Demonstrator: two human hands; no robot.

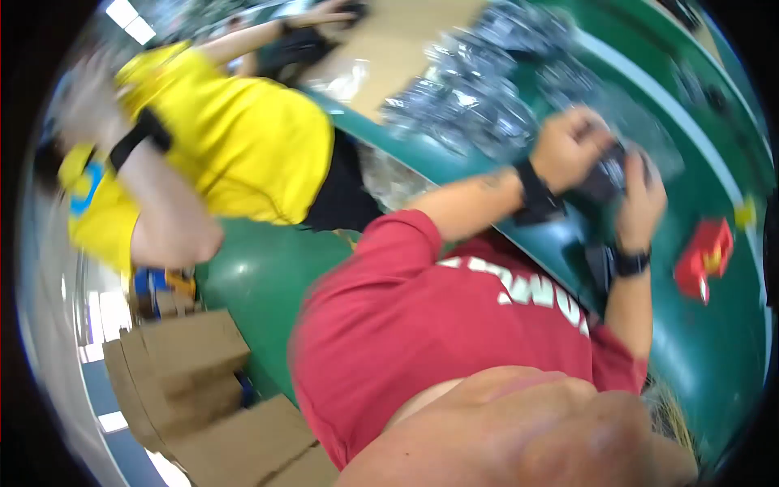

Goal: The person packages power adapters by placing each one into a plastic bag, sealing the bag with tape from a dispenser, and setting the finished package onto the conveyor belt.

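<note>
The green tabletop (714, 357) takes up the right side of the view and bends round as a long curved band toward the top, with a paler stripe running along it. Below it, filling the lower middle, is the person's own red shirt (422, 349) with white lettering across the chest. To the left, a co-worker in a yellow shirt (243, 138) leans over the same tabletop, one bare arm hanging down blurred in front and another stretched toward the top edge. Brown cardboard boxes (187, 381) are stacked at the lower left, on the floor beside the green rounded side of the tabletop.

A heap of shiny clear plastic packets (479, 89) lies on the tabletop near the top centre, spreading toward the right; the single pieces are too blurred to tell apart. A small red object (704, 256) rests on the tabletop at the right, well apart from the heap, with a little yellow thing (744, 213) just beyond it.

Both hands meet above the tabletop at the upper right. The left hand (568, 150), a black strap at its wrist, is curled closed on a small dark packet (604, 174). The right hand (641, 203), with a black watch on its wrist, grips the same dark packet from the other side, fingers wrapped over it. The packet is held between the two hands, just beside the edge of the heap.
</note>
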